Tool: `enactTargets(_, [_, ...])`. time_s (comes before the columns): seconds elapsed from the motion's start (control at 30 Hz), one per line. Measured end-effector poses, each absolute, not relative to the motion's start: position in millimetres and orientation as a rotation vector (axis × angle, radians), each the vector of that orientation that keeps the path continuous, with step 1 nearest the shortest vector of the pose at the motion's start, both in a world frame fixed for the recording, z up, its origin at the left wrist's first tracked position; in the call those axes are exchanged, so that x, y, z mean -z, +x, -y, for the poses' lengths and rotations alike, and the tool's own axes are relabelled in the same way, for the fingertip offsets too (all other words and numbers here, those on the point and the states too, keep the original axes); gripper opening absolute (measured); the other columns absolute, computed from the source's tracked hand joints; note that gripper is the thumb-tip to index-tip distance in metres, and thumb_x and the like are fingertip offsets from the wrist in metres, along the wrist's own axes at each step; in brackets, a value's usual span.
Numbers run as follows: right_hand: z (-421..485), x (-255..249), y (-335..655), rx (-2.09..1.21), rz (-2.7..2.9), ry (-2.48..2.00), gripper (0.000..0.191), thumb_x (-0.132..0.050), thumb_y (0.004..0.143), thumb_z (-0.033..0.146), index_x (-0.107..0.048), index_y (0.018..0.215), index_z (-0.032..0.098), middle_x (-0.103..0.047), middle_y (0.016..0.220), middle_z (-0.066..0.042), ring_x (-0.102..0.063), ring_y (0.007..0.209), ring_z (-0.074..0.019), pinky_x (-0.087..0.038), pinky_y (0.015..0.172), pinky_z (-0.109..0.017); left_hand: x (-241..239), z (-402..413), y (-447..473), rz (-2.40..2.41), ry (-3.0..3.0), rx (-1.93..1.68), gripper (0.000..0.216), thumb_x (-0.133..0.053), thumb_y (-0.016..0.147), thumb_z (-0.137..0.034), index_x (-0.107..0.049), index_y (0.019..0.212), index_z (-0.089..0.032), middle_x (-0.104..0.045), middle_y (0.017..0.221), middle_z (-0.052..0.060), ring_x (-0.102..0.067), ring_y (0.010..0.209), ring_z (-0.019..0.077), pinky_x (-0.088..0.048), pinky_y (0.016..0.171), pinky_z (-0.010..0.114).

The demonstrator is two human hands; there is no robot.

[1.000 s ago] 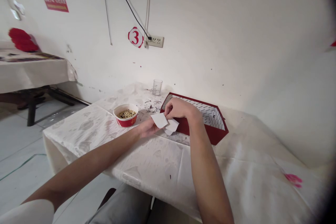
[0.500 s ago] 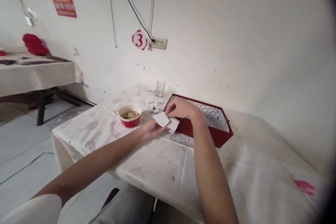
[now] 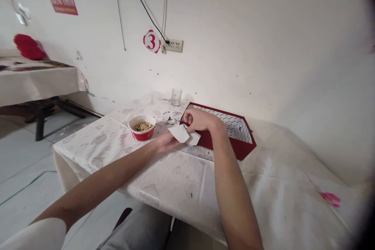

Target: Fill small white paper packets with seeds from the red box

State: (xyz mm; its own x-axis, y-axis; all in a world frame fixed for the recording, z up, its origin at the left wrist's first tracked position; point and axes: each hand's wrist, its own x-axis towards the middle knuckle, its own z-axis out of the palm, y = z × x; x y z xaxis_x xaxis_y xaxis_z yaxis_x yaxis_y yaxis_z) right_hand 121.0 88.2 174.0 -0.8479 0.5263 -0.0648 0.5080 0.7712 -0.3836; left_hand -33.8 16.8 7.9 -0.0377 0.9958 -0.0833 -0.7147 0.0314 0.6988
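My left hand (image 3: 166, 142) is closed on white paper (image 3: 179, 133) from below, palm turned up. The paper has two flaps, the second flap (image 3: 193, 139) sticking out to the right; I cannot tell if it is one folded piece or two. Just above it is my right hand (image 3: 202, 119), fingers curled in and thumb at the paper's upper edge. Whatever its fingertips hold is hidden. Behind my right hand and forearm lies a dark red box (image 3: 243, 149) with a printed white lining. A red and white bowl (image 3: 142, 136) of pale and dark grains stands left of the paper.
A clear glass (image 3: 176, 97) stands near the wall. Dark bits (image 3: 169, 118) are scattered on the patterned white tablecloth (image 3: 164, 175) between bowl and box. At left is another covered table (image 3: 38, 84). A wall socket (image 3: 175, 45) has a black cable plugged in.
My right fingers have lifted slightly and curled in above the paper, and the paper's left flap has tilted. The whole view has shifted a little.
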Motion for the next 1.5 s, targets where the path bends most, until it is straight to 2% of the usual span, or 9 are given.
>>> enactTargets(0.23, [-79,-180,121,-0.544,2.942,-0.947,0.032,-0.084,0.064,0.015,-0.061,0.085,0.022,-0.07,0.093,0.0,-0.06,0.077,-0.0145,-0.04,0.059,-0.025,-16,-15,-28,-0.734,0.605,-1.532,0.015,-0.068,0.092,-0.01,-0.075,0.105,-0.014,-0.079,0.104,0.009,-0.074,0.09,0.0161,-0.058,0.086,0.024])
enactTargets(0.5, [-83,-176,119,-0.475,2.899,-1.046,0.029,-0.085,0.068,0.015,-0.063,0.085,0.021,-0.07,0.091,0.0,-0.06,0.074,-0.0136,-0.04,0.059,-0.025,-21,-13,-25,-0.831,0.636,-1.606,0.022,-0.07,0.089,-0.008,-0.075,0.109,-0.014,-0.078,0.11,0.011,-0.073,0.098,0.0189,-0.057,0.094,0.031])
enactTargets(0.7, [-83,-177,120,-0.482,2.864,-0.966,0.021,-0.081,0.072,0.015,-0.062,0.079,0.02,-0.069,0.083,0.001,-0.057,0.068,-0.0113,-0.038,0.058,-0.025,-24,-12,-24,-0.796,0.627,-1.628,0.022,-0.073,0.087,-0.008,-0.076,0.108,-0.014,-0.077,0.112,0.011,-0.072,0.097,0.0178,-0.056,0.094,0.028])
enactTargets(0.9, [-83,-178,122,-0.49,2.847,-0.934,0.021,-0.08,0.068,0.015,-0.061,0.076,0.02,-0.067,0.081,0.001,-0.056,0.067,-0.0117,-0.038,0.057,-0.025,-19,-13,-26,-0.75,0.617,-1.593,0.022,-0.075,0.087,-0.009,-0.076,0.109,-0.013,-0.078,0.11,0.011,-0.073,0.094,0.0168,-0.056,0.091,0.027])
enactTargets(1.1, [-83,-180,123,-0.478,2.901,-0.938,0.026,-0.083,0.063,0.013,-0.061,0.075,0.02,-0.067,0.082,0.001,-0.055,0.067,-0.0112,-0.037,0.056,-0.025,-15,-12,-25,-0.785,0.756,-1.555,0.029,-0.084,0.081,-0.017,-0.076,0.108,-0.009,-0.078,0.109,0.016,-0.074,0.094,0.0204,-0.055,0.092,0.032])
enactTargets(1.33, [-86,-185,134,-0.567,2.858,-0.83,0.014,-0.081,0.075,0.025,-0.071,0.084,0.021,-0.07,0.084,0.001,-0.06,0.07,-0.012,-0.041,0.061,-0.024,-23,-10,-24,-0.791,0.723,-1.596,0.022,-0.079,0.084,-0.015,-0.078,0.105,-0.012,-0.079,0.103,0.011,-0.073,0.088,0.019,-0.056,0.086,0.03])
enactTargets(1.5, [-83,-192,142,-0.509,2.817,-0.893,0.011,-0.075,0.077,0.019,-0.079,0.086,0.024,-0.072,0.085,0.001,-0.059,0.068,-0.0118,-0.041,0.061,-0.025,-22,-12,-24,-0.741,0.703,-1.612,0.013,-0.075,0.085,-0.01,-0.077,0.098,-0.012,-0.079,0.096,0.01,-0.073,0.083,0.0178,-0.057,0.083,0.028])
